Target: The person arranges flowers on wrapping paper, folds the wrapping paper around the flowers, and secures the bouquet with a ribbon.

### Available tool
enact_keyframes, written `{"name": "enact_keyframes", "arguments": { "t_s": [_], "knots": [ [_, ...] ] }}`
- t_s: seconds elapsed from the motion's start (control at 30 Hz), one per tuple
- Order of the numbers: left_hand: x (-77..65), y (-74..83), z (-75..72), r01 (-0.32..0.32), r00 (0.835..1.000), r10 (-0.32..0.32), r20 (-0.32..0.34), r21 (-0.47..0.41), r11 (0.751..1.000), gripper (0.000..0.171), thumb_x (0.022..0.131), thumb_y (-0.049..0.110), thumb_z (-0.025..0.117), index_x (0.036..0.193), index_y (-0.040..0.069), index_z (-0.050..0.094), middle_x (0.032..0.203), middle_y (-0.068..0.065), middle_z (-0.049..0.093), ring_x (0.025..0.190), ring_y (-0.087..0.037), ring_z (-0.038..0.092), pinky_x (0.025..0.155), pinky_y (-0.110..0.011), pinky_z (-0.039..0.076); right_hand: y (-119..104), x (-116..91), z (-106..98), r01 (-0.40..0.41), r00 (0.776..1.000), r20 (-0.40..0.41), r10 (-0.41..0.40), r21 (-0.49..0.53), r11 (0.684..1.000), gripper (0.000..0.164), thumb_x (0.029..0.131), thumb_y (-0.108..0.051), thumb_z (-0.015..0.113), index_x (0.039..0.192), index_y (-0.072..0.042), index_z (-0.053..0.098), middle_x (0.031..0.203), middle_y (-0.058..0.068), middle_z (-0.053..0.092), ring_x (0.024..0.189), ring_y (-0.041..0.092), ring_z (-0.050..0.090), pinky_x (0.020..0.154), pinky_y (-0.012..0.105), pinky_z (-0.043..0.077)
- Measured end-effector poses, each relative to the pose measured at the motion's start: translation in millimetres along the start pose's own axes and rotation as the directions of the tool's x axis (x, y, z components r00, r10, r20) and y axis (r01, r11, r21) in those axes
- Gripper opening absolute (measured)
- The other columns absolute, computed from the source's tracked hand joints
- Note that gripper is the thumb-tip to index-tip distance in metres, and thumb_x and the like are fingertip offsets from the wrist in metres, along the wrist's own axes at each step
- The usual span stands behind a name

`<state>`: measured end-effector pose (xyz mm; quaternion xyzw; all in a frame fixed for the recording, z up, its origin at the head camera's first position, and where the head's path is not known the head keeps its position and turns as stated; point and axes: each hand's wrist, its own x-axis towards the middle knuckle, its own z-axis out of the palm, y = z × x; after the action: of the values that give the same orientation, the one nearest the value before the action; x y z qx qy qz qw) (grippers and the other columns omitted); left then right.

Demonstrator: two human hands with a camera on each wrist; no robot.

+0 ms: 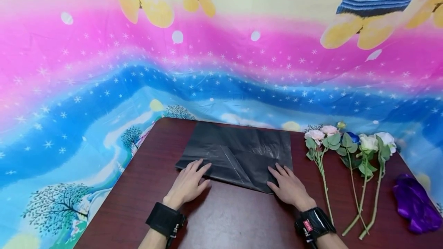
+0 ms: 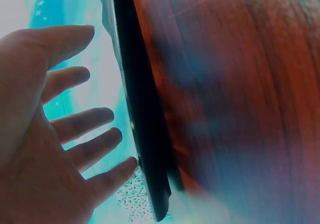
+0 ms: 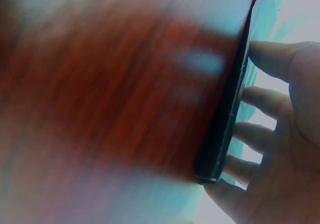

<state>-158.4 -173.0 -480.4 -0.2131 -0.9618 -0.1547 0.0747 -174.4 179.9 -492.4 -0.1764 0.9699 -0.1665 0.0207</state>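
A folded sheet of thin black wrapping paper [image 1: 238,153] lies flat on the table, with a diagonal fold line across its middle. My left hand [image 1: 187,181] is over its near left part, fingers spread and extended. At the near right part, the fingers of my right hand [image 1: 288,185] reach over the paper in the same way. In the left wrist view, the paper's edge [image 2: 145,114] stands close to the straight fingers of the left hand [image 2: 55,119]. The right wrist view has the right hand's fingertips [image 3: 245,129] against the paper's edge [image 3: 225,119].
Several artificial roses with long stems, among them pink roses [image 1: 315,136] and a white rose [image 1: 385,141], lie to the right of the paper. Farther right is a crumpled purple cloth-like bundle [image 1: 415,205]. A printed curtain [image 1: 221,57] hangs behind the dark wooden table [image 1: 138,203].
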Motion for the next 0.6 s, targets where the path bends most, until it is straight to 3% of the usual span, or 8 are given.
{"name": "enact_keyframes", "arguments": {
  "t_s": [0.6],
  "knots": [
    [-8.0,2.9,0.0,-0.008,1.0,0.008,-0.008,-0.016,1.0,0.051,0.093,0.033,0.063,0.138,0.014,0.051,0.14,-0.018,0.045,0.128,-0.036,0.04,0.099,-0.053,0.036,-3.5,-9.2,0.8,0.001,1.0,0.024,0.0,-0.03,1.0,0.053,0.094,-0.03,0.06,0.14,-0.005,0.048,0.144,0.026,0.037,0.131,0.049,0.031,0.102,0.059,0.029]
  ]
}}
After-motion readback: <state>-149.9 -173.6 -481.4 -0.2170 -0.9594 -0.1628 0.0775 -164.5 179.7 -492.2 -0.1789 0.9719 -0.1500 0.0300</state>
